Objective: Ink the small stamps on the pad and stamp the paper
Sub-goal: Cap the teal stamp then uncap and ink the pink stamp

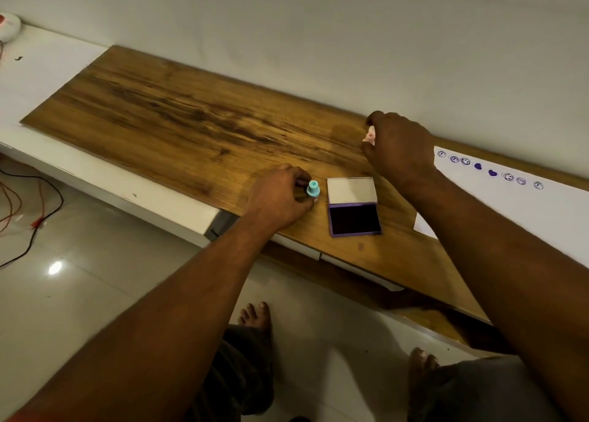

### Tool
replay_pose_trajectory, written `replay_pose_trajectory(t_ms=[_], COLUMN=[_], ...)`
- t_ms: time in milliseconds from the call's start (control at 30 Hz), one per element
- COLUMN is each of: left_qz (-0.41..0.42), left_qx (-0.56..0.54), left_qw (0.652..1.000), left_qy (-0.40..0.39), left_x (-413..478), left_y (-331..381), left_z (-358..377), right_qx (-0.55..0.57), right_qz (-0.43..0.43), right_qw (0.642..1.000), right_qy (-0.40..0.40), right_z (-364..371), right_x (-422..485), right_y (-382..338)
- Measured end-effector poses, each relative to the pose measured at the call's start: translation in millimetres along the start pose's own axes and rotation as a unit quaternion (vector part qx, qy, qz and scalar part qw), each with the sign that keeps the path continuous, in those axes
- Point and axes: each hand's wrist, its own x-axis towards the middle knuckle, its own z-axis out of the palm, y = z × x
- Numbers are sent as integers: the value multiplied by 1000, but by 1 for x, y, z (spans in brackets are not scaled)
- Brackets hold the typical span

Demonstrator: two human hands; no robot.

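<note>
Left grip (280, 195) pinches teal stamp (313, 189); right grip (395, 144) closed on pink stamp (369, 134).
Risk: under-inked faces would print faint on paper (510, 204); ink pad (354, 219) lies open.

We see the ink pad (353, 206) lying open on the tabletop (178, 125) near its front edge, lid toward the wall. Just left of it stands a small stamp (313, 189), upright, with our left hand (277, 198) around it. Behind the pad and slightly right, our right hand (398, 147) covers a second stamp (369, 134) close to the wall. The paper (522, 204) lies right of the pad, a row of stamped marks (490, 171) along its far edge.
</note>
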Motion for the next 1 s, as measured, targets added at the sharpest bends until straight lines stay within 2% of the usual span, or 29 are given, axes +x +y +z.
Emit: replay_pose_trajectory(t_ms=[100, 300, 433, 633, 1000], left_qz=[22, 14, 12, 18, 66], left_qx=[12, 20, 20, -1, -85], left_qw=[1000, 1000, 1000, 1000, 990], left_qy=[-1, 9, 10, 17, 97], left_x=[0, 1, 1, 3, 8], left_y=[0, -1, -1, 0, 41], left_z=[-3, -5, -3, -1, -19], right_qx=[-3, 27, 75, 147, 354], right_qz=[8, 6, 17, 19, -18], right_qw=[1000, 1000, 997, 988, 932], right_qy=[-20, -7, 0, -42, -78], right_z=[14, 23, 23, 25, -35], right_x=[-2, 0, -2, -2, -24], right_y=[7, 11, 13, 11, -20])
